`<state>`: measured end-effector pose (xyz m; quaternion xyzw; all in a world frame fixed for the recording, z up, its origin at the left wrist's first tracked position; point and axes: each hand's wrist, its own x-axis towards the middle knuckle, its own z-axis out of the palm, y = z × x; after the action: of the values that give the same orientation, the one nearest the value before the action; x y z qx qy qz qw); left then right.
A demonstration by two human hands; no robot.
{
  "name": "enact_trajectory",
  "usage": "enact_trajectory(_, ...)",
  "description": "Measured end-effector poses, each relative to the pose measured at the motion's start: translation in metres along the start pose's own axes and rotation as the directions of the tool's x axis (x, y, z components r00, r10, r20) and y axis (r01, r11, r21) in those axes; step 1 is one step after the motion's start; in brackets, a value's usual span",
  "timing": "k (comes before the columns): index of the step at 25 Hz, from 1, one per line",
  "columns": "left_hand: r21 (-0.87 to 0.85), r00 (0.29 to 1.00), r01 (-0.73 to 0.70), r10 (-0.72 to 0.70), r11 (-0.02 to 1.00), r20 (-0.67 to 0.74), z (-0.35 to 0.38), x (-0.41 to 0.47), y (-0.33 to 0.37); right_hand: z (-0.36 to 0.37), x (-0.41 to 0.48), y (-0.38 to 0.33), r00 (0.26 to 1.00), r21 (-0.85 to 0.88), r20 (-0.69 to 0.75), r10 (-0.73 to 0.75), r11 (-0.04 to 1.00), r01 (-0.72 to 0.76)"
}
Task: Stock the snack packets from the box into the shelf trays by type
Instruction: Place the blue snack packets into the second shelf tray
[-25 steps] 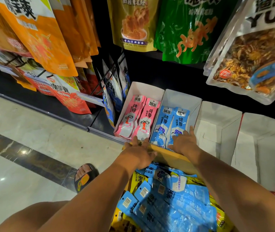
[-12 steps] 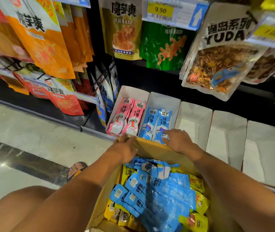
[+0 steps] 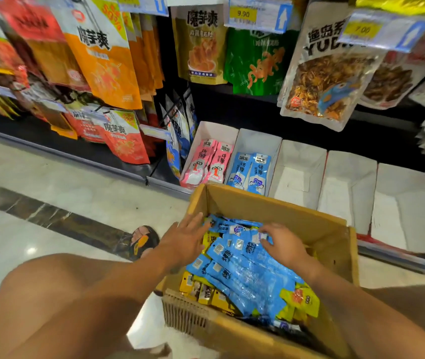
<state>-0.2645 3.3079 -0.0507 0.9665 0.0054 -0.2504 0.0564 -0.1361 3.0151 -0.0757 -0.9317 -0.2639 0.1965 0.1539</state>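
Brown cardboard box (image 3: 271, 203): blue snack packets (image 3: 245, 275) heaped over yellow packets (image 3: 206, 294). Your left hand (image 3: 185, 242), fingers straight and spread, reaches the heap's left edge. Your right hand (image 3: 281, 244), fingers bent onto the top packets; grasp cannot be told. White cardboard shelf trays (image 3: 299, 161) behind: pink packets (image 3: 206, 164) in the leftmost.

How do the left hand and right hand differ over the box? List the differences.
1. The left hand has straight, spread fingers; the right hand has curled fingers.
2. The left hand holds nothing; the right hand seems to pinch a blue packet by its top.
Shared: both reach into the cardboard box, at its packets.
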Motion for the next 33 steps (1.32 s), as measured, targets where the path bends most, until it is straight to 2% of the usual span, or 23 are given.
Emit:
enact_trajectory(4,0.022,0.981,0.16,-0.157,0.987,-0.111,0.035,-0.038,-0.005,0.059,-0.023,0.001,0.964,-0.086,0.26,0.053,0.996,-0.032)
enact_trajectory(7,-0.091,0.965,0.224,-0.234,0.97,-0.116,0.054,-0.049,0.0,0.085,-0.026,-0.006,0.916,-0.138,0.394,0.074,0.99,-0.02)
enact_trajectory(9,-0.162,0.947,0.238,-0.266,0.958,-0.178,0.061,-0.048,0.003,0.094,-0.018,-0.009,0.891,-0.156,0.442,0.104,0.987,-0.037)
enact_trajectory(14,-0.263,0.931,0.196,-0.264,0.945,-0.254,0.076,-0.041,-0.003,0.111,-0.005,-0.008,0.87,-0.161,0.455,0.187,0.979,-0.126)
enact_trajectory(18,-0.251,0.93,0.193,-0.259,0.948,-0.26,0.078,-0.039,-0.002,0.124,-0.005,-0.01,0.898,-0.174,0.339,0.281,0.957,-0.233)
enact_trajectory(22,-0.273,0.934,0.184,-0.255,0.944,-0.251,0.079,-0.039,-0.003,0.121,-0.003,-0.003,0.882,-0.074,0.312,0.353,0.934,-0.348)
enact_trajectory(27,-0.364,0.935,0.195,-0.285,0.911,-0.211,0.076,-0.036,-0.003,0.103,-0.008,0.005,0.897,0.215,0.241,0.37,0.881,-0.421)
enact_trajectory(30,-0.419,0.934,0.203,-0.304,0.885,-0.189,0.066,-0.033,0.0,0.09,-0.013,-0.002,0.887,0.418,0.22,0.405,0.783,-0.461)
enact_trajectory(33,-0.431,0.918,0.145,-0.284,0.891,-0.278,0.049,-0.029,0.006,0.07,-0.016,-0.018,0.884,0.574,0.203,0.422,0.68,-0.456)
